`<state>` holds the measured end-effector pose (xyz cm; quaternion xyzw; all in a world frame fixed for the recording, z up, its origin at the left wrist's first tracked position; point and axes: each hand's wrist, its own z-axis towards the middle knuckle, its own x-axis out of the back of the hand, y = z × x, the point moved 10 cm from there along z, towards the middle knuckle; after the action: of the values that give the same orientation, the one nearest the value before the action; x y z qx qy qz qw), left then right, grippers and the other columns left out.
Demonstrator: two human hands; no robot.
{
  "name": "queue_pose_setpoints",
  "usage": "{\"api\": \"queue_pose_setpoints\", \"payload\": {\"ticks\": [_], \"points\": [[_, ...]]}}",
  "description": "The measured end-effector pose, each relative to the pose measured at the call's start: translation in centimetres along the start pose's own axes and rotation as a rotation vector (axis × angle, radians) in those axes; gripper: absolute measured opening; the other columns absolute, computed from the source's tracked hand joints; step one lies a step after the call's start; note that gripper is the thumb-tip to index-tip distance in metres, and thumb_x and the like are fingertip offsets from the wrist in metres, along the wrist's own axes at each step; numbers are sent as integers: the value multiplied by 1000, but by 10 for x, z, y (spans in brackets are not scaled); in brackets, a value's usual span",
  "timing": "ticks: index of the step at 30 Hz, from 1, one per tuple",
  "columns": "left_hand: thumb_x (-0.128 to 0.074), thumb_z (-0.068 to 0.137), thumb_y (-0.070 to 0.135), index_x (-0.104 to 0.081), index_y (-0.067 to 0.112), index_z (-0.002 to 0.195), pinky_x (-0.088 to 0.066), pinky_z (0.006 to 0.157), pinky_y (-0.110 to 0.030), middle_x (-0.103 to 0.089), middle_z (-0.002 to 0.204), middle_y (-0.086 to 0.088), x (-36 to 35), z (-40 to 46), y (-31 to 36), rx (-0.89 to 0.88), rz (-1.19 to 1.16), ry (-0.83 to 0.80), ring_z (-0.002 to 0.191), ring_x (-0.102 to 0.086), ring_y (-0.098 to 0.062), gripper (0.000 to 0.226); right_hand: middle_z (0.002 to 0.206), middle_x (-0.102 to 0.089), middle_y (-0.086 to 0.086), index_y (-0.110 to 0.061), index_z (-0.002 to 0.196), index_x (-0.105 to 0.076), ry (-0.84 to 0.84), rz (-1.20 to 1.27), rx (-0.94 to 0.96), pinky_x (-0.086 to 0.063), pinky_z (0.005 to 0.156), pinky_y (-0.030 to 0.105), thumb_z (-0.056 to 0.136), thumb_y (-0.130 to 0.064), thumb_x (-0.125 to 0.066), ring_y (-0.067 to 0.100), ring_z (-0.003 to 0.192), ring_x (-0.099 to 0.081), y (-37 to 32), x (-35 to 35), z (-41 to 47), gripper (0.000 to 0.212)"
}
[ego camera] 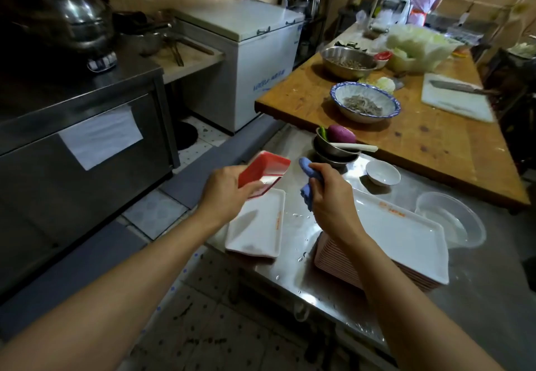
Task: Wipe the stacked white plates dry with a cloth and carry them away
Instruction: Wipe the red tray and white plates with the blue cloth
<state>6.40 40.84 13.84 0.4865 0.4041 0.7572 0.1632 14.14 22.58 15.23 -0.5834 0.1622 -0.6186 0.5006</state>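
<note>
We hold one plate (264,175) in our left hand (223,193), thumb and fingers curled over its near short edge, so that grip is closed on the plate. It is tilted up off the steel tabletop (293,225), its red underside turned toward us and its long axis running away from the grip toward the upper right. Our right hand (330,193) is closed around a bunched blue cloth (309,185), which sticks out above and below the fist. The cloth lies just to the right of the raised plate's far end, near but apart from it, so we judge the right hand is the one to bring the cloth across leftward onto the plate.

Directly under the left hand, a short pile of white rectangular plates (255,225) lies flat at the tabletop's left edge, long axis running away from us. The taller stack (385,243) sits below and right of the right hand, its pink-edged rims showing along the near side. The top plate looks glossy white with a small orange mark near its far rim. Water droplets (301,217) dot the steel between the two piles, so we judge the tall stack not yet wiped
</note>
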Motion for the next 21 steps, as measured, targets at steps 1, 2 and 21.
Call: {"api": "queue_pose_setpoints", "payload": {"ticks": [1, 2, 21], "points": [[-70, 84, 27, -70, 11, 102, -51, 76, -34, -68, 91, -5, -13, -3, 2, -73, 103, -49, 83, -63, -20, 24, 76, -63, 9, -9, 111, -57, 2, 17, -21, -49, 69, 42, 92, -4, -42, 21, 70, -59, 5, -2, -2, 25], [-68, 85, 27, -70, 11, 102, -50, 76, -35, -66, 93, -5, -25, -7, 2, -137, 203, -95, 86, -62, -22, 24, 76, -63, 9, -10, 111, -57, 6, 30, -38, -49, 68, 41, 93, -5, -42, 19, 67, -59, 9, -3, -4, 24], [-49, 95, 23, -51, 10, 117, -46, 68, -30, -48, 119, -4, -142, -65, -76, -350, 779, -540, 109, -43, -19, 25, 72, -62, 3, -12, 115, -56, 33, 73, -162, -46, 53, 17, 98, -6, -39, 2, 55, -56, 50, -6, -22, 24]]}}
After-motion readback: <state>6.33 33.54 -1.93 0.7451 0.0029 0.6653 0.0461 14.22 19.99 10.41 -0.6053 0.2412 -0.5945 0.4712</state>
